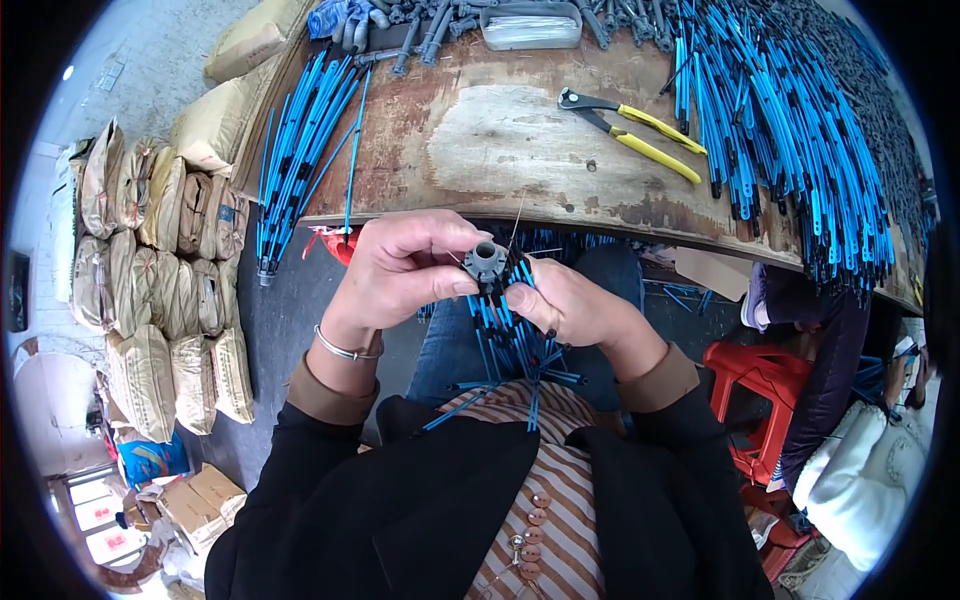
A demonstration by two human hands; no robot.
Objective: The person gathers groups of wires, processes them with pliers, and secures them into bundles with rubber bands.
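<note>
My left hand (415,265) is closed, with thumb and fingers pinching a grey plastic hub (486,262) that has a round hole and a toothed rim. Below the hub hangs a bunch of thin blue ribs (496,325) with black joints, much like umbrella ribs. Closed around their upper ends, close beside the hub, is my right hand (580,305). A thin wire (519,218) rises between the two hands. The lower ribs fan out over my lap and striped shirt. Both hands are just off the table's near edge.
On the worn wooden table (500,150) lie yellow-handled pincers (650,140). Blue ribs are heaped at the right (790,150) and bundled at the left (308,150). A tray (530,27) stands among grey parts. Sacks (165,280) are stacked left; a red stool (765,385) and another person's leg (830,350) are right.
</note>
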